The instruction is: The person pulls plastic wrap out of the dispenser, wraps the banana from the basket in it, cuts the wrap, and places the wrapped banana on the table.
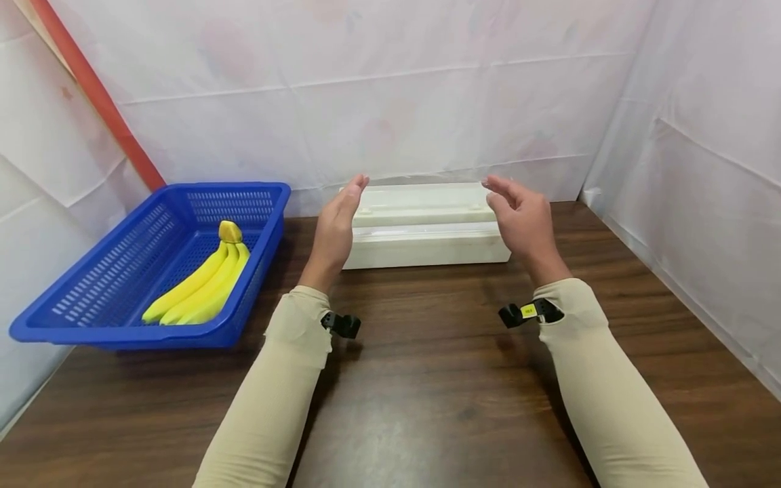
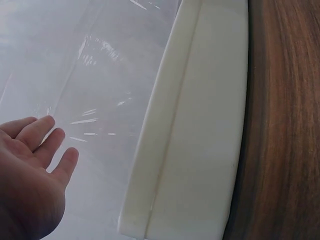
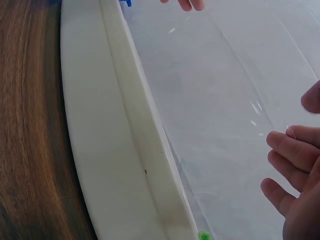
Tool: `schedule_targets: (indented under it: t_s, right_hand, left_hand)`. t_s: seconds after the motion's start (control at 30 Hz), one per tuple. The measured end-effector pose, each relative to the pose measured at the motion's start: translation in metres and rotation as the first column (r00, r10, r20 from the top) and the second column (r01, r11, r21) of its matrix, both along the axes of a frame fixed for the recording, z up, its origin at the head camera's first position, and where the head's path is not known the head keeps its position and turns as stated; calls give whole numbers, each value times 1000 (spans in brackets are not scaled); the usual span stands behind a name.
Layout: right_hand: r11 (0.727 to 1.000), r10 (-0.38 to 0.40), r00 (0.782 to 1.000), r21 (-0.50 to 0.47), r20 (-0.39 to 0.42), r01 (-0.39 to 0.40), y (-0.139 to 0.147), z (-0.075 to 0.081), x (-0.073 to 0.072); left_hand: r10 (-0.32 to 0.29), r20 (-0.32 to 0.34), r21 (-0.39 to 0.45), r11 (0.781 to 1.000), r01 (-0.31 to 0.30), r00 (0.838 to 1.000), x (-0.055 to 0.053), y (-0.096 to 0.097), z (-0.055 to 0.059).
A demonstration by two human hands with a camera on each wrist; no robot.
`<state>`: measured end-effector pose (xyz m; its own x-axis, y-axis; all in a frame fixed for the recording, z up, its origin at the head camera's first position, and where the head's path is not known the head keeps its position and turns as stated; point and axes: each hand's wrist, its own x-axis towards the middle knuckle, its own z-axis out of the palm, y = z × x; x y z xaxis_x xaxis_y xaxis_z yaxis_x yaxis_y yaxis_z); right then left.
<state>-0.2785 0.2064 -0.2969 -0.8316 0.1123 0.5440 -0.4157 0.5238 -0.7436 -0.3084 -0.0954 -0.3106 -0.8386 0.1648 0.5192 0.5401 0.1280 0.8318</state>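
A white cling film dispenser (image 1: 427,247) stands at the back of the table, its long front facing me. Clear cling film (image 2: 100,95) rises from it and stretches between my hands, with creases and glints near the fingers. At the dispenser's left end my left hand (image 1: 338,227) holds one side of the film, thumb along the fingers. My right hand (image 1: 525,220), at the right end, holds the other side; a bit of film shows at its fingertip in the right wrist view. The exact pinch of each thumb is partly hidden.
A blue plastic basket (image 1: 256,291) stands on the left of the wooden table (image 1: 403,393). A bunch of yellow bananas (image 1: 201,288) lies in it. White sheeting (image 1: 390,88) hangs behind and at both sides, and a red strip (image 1: 97,95) slants at the back left.
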Motion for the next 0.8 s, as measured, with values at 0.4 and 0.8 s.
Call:
schedule_targets:
  t_s: [0.4,0.8]
  right_hand:
    - [990,129,989,-55,-72,-133,7,6,0]
    - [990,134,986,-35,-97,-138,5,4,4]
  left_hand:
    - [50,-52,9,999,-50,997,1,3,13]
    - [44,-61,13,999,-43,997,8,0,14]
